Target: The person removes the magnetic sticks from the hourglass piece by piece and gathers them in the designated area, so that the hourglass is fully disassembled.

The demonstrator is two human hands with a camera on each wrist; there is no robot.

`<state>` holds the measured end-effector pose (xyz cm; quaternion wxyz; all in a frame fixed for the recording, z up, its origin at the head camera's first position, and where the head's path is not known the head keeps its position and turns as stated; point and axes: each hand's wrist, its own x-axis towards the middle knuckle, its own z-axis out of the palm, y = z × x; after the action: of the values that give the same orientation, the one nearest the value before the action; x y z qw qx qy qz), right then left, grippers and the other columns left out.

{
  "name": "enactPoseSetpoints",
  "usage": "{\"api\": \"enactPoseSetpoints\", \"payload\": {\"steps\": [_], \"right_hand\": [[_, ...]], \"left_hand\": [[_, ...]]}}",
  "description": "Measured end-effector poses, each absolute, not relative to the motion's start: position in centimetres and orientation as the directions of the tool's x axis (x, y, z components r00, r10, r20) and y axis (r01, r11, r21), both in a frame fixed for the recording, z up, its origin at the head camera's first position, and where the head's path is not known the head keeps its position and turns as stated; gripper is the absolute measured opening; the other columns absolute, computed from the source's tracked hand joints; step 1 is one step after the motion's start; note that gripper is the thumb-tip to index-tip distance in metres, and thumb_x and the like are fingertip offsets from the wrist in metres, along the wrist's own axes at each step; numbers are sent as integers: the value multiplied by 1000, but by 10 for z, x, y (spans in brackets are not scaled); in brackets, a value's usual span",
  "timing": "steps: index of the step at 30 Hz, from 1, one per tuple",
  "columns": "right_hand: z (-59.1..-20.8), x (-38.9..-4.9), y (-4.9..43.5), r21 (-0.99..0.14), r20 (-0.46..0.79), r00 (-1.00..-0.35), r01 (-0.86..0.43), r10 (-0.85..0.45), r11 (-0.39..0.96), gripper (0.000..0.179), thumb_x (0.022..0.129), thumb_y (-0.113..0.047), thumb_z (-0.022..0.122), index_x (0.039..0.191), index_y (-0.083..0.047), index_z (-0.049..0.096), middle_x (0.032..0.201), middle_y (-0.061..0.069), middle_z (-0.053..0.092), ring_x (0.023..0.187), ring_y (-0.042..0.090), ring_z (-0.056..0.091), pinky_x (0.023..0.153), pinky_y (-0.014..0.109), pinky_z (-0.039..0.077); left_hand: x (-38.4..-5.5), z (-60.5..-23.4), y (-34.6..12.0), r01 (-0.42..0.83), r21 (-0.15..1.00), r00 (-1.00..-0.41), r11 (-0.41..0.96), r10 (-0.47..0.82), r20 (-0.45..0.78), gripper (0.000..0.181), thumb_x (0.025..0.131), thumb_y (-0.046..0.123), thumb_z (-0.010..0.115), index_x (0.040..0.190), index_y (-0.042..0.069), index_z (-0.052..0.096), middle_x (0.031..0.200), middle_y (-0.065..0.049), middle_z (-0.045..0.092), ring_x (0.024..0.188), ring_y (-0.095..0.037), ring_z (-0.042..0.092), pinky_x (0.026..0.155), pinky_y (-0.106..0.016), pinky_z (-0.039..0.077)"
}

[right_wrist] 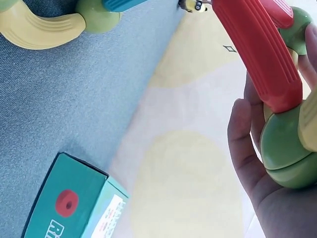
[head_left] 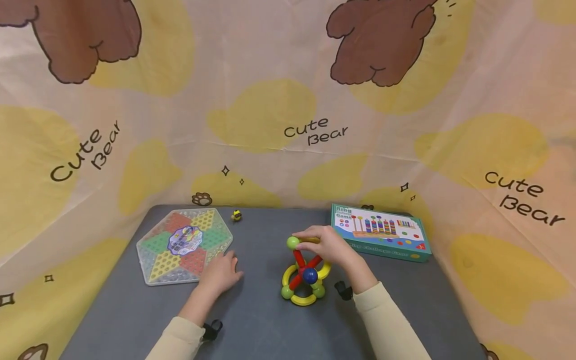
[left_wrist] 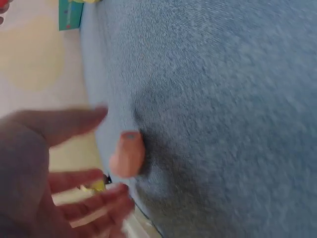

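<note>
My right hand (head_left: 325, 244) grips the top of a construction toy (head_left: 300, 265) made of red sticks, curved yellow pieces and green and blue balls. In the right wrist view its palm and fingers lie around a green ball (right_wrist: 287, 148) joined to a red stick (right_wrist: 260, 52). The toy's yellow ring base is low at the table. At the right edge of the star-patterned board (head_left: 157, 245), my left hand (head_left: 220, 272) has its fingers spread. A small orange piece (left_wrist: 128, 154) with a grey spot at one end shows between its thumb and fingers in the left wrist view.
A green Ring Challenge Game box (head_left: 382, 234) lies at the back right of the grey table (head_left: 265, 330). A tiny yellow and black figure (head_left: 236, 215) stands by the back edge. Printed cloth (head_left: 261, 115) walls the table at the back and sides.
</note>
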<state>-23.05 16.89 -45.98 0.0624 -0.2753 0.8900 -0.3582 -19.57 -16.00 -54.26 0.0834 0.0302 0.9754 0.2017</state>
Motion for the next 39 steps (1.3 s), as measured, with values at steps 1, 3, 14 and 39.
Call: {"api": "enactPoseSetpoints", "payload": {"steps": [1, 3, 14, 39], "right_hand": [[-460, -230, 169, -673, 87, -841, -445, -535, 591, 36, 92, -35, 74, 127, -27, 72, 113, -11, 73, 106, 11, 65, 92, 36, 55], [-460, -230, 170, -671, 88, -842, -446, -533, 593, 36, 92, -36, 73, 127, -28, 72, 113, -11, 73, 106, 10, 65, 93, 35, 54], [-459, -230, 172, -674, 93, -842, -446, -531, 588, 36, 91, -36, 74, 127, -27, 72, 112, -11, 73, 105, 11, 65, 91, 35, 55], [-459, -228, 174, -690, 70, -870, -396, -489, 605, 40, 90, -39, 76, 126, -22, 72, 118, -4, 73, 100, 15, 66, 90, 38, 56]], "left_hand": [[-195, -543, -161, 52, 408, -986, 911, 112, -124, 74, 83, 30, 81, 142, -4, 52, 135, -32, 56, 123, -50, 55, 99, -63, 45], [-194, -546, -164, 105, 438, -985, 893, 155, -80, 81, 75, 27, 88, 140, -4, 53, 133, -31, 56, 121, -50, 55, 99, -61, 45], [-199, -559, -177, 76, 580, -988, 811, 140, -66, 72, 75, 10, 88, 138, -5, 56, 132, -27, 55, 120, -46, 56, 99, -58, 46], [-181, -475, -65, 163, 847, -983, 506, 153, 98, 40, 93, 25, 73, 130, 10, 67, 114, -5, 72, 102, -22, 70, 89, -42, 57]]}}
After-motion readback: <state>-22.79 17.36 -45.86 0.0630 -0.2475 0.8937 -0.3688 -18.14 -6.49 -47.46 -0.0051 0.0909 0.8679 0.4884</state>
